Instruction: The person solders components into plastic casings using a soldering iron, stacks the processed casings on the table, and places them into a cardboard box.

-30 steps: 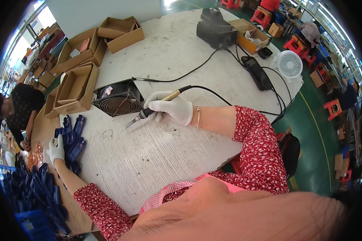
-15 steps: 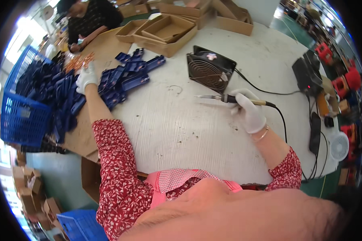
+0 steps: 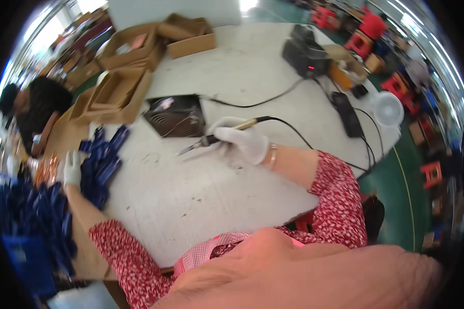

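Note:
My right hand (image 3: 246, 142), in a white glove, grips a soldering iron (image 3: 210, 139) with a black-and-tan handle; its metal tip points left over the white tabletop (image 3: 175, 185). A black square fan (image 3: 179, 118) stands just beyond the iron. My left hand (image 3: 72, 170), also gloved, reaches to the far left with fingers stretched out. It lies between a pile of copper-coloured pieces (image 3: 47, 170) and a group of dark blue plastic housings (image 3: 99, 157). Motion blurs it somewhat, and nothing shows in its fingers.
More blue housings (image 3: 31, 211) heap up beside a blue basket (image 3: 28, 262) at left. Cardboard trays (image 3: 119, 87) stand at the far left; a person (image 3: 44, 103) works beyond. A black power unit (image 3: 305, 54), its cables and a small white fan (image 3: 387, 109) occupy the right side.
The view has swung to the right, so the table's things sit further left. My right hand still holds the soldering iron. My left hand remains by the copper pieces, its fingers now straighter.

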The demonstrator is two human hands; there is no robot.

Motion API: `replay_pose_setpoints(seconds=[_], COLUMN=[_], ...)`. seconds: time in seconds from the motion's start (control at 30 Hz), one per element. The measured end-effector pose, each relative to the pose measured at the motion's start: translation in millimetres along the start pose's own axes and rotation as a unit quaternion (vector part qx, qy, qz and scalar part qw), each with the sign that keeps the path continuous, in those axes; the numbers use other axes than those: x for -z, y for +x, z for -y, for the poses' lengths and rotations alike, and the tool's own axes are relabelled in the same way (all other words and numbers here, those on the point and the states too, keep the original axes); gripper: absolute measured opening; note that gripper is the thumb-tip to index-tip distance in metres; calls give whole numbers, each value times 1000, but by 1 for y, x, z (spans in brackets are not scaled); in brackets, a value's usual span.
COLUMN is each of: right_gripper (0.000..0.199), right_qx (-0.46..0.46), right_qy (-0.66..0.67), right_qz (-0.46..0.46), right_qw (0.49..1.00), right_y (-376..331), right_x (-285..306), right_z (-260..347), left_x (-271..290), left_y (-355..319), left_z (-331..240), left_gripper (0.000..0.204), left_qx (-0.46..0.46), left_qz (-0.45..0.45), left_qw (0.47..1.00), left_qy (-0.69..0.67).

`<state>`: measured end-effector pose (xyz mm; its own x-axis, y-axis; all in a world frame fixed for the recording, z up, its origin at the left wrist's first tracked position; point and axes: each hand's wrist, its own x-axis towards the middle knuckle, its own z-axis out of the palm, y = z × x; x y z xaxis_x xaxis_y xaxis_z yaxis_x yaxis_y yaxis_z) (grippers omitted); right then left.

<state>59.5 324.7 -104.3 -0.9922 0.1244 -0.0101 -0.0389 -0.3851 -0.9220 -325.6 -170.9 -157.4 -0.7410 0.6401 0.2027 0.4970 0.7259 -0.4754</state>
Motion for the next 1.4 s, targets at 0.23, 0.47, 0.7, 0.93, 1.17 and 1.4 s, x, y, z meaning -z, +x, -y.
replay_pose_setpoints(seconds=[0.23,0.47,0.7,0.93,1.17,1.4], right_gripper=[15,16,17,14,15,18], right_qx=[-2,3,12,4,-17,25], right_qy=[8,1,-10,8,6,-29], right_qz=[2,13,2,28,6,-9], right_qw=[1000,1000,1000,1000,1000,999], right_y=[-1,-1,-2,1,4,6], right_x=[0,1,1,-1,0,-1], right_z=[5,5,5,0,-4,-6], left_x=[132,157,173,174,119,90], left_y=[32,26,-8,-35,-93,-111], left_z=[-121,-145,-157,-93,-60,-47], left_gripper=[61,42,45,46,47,63], left_qx=[84,70,-52,103,181,251], left_qz=[49,77,34,-20,-53,-27], left_qw=[943,910,896,889,792,889], left_qy=[-319,-401,-440,-446,-580,-381])
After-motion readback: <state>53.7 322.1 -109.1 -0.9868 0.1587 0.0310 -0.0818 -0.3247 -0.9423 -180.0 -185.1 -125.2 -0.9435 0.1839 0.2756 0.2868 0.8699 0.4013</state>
